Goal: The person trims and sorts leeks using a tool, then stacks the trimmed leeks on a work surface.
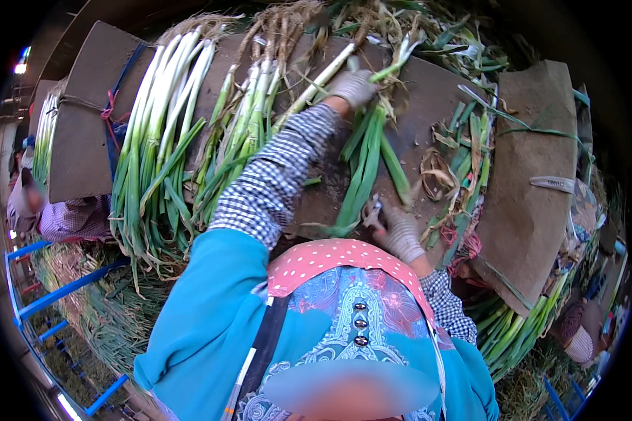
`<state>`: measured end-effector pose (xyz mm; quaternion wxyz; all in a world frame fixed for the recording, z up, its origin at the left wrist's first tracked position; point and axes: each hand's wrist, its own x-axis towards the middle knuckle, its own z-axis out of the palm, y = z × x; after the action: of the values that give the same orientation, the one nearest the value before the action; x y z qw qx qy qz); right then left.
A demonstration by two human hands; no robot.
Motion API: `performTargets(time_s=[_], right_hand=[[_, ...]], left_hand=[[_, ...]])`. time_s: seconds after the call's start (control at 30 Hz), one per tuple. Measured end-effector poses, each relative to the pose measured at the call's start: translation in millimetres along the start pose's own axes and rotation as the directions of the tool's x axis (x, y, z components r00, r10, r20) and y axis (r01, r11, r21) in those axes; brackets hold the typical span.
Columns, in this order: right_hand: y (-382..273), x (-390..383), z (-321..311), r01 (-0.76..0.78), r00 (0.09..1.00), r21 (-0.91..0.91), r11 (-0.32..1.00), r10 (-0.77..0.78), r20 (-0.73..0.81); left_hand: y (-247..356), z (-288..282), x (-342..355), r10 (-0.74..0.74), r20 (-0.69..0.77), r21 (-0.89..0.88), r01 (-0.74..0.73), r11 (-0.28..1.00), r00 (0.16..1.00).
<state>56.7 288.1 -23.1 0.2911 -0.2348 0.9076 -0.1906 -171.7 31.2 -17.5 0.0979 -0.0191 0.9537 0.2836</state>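
My left hand, in a pale ribbed glove, is closed on a green onion above the middle of the brown board. The onion's root end points to the upper right, and its green leaves hang toward my body. My right hand, also gloved, is closed near the leaf tips, close to my apron. It holds a small tool with a pale metal end and a reddish part; motion blur hides its exact kind. Left of my left arm lie untrimmed onions with brown roots.
A bunch of clean white-stemmed onions lies at the left. Loose leaves and dry peelings lie to the right, beside a brown panel. Roots and scraps are heaped at the far edge. Other people sit at both sides, by blue rails.
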Motion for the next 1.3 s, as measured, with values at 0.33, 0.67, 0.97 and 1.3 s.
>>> performTargets(time_s=[0.33,0.67,0.97,1.3], right_hand=[[43,31,-54,0.01,0.852,0.283,0.959,0.14,-0.504],[14,64,-43,-0.132,0.971,0.064,0.989,0.142,-0.195],[-15,65,-19,-0.104,0.983,0.084,0.991,0.115,-0.141],[-11,102,-21,-0.084,0.971,0.041,0.996,0.091,-0.221]], left_hand=[[1,-40,-52,-0.239,0.134,-0.731,0.259,0.631,0.962],[-9,45,-24,-0.234,0.012,-0.02,0.234,0.972,0.972],[-42,41,-83,-0.24,-0.031,-0.154,0.233,0.96,0.97],[-72,41,-134,-0.261,0.235,-0.614,0.351,0.707,0.936]])
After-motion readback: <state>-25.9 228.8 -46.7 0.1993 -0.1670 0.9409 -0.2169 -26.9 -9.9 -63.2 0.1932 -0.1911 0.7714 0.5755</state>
